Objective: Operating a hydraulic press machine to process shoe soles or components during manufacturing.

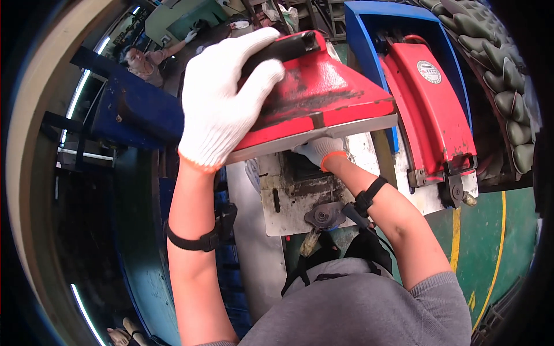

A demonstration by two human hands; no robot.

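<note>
My left hand (222, 95), in a white knit glove with an orange cuff, is closed around the black handle (297, 47) of a raised red press cover (337, 86). The red paint is scuffed, and a bare metal strip (358, 125) runs along the near edge. My right hand (322, 149), gloved the same way, reaches beneath that strip over a worn, stained machine bed (274, 213). The cover hides its fingers and anything in them. Closer to my body, a dark rounded metal part (325, 215) sits at the bed's near edge.
On the right, another red cover (427, 106) stands lowered in a blue housing (395, 10). Beyond it are stacked grey-green shoe-shaped pieces (508, 104). Blue machinery (130, 109) is on the left, with a person (147, 64) behind it. Yellow lines mark the green floor (482, 230).
</note>
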